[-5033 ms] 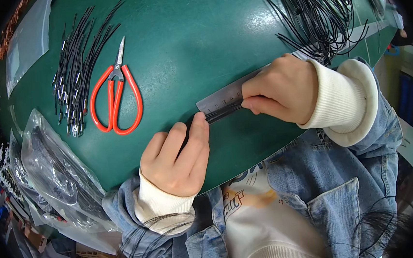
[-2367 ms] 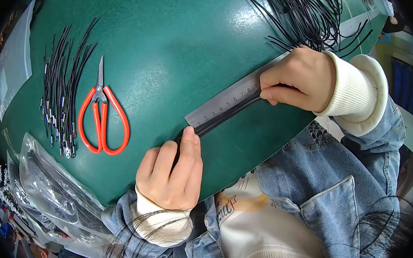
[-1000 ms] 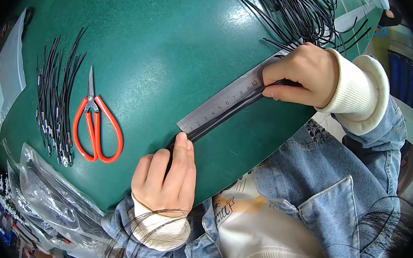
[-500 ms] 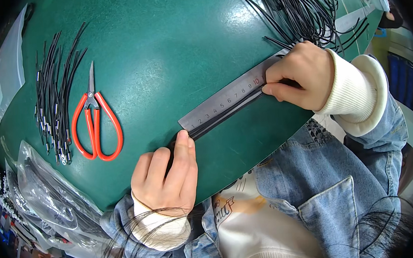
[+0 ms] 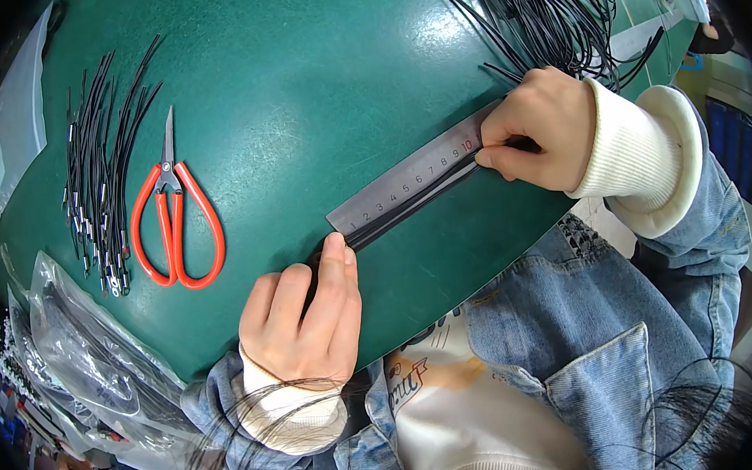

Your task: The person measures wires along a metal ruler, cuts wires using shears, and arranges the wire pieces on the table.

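1. The right hand (image 5: 540,134) pinches the black wires (image 5: 409,208), farther from the left hand than at first.
2. The left hand (image 5: 302,325) grips these wires at its fingertips.
3. Between both hands, more steel ruler (image 5: 407,179) now shows beside the wires.
4. Red-handled scissors (image 5: 175,220) lie unmoved, beyond the left hand's left side.
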### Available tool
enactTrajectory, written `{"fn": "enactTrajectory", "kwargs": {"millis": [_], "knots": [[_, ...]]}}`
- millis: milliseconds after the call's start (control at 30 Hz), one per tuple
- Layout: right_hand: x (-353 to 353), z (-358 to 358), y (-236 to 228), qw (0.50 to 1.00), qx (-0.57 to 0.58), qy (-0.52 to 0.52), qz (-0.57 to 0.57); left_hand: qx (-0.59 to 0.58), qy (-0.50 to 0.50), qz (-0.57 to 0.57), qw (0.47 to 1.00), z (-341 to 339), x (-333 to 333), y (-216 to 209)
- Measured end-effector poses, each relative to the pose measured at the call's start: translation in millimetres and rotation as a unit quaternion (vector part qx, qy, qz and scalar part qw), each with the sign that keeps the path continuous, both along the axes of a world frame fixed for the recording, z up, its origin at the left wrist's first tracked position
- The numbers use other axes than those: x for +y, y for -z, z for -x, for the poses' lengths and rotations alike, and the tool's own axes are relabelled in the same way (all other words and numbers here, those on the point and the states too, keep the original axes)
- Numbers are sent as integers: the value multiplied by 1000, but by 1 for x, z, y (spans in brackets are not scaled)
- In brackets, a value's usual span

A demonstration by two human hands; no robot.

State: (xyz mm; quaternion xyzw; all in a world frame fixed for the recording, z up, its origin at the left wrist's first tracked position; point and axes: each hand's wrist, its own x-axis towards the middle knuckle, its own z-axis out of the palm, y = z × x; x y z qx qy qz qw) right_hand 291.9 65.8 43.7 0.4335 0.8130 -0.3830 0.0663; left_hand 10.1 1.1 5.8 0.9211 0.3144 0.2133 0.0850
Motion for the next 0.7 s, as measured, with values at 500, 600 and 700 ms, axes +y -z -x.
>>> {"fn": "enactTrajectory", "kwargs": {"millis": [500, 600, 700], "knots": [[0, 1, 1, 1000, -9, 23, 11, -30, 0, -19, 999, -4, 1, 8], [-1, 1, 2, 1000, 0, 29, -8, -32, 4, -14, 999, -3, 2, 8], [1, 2, 2, 1000, -2, 31, 3, -25, 6, -19, 999, -3, 2, 7]]}}
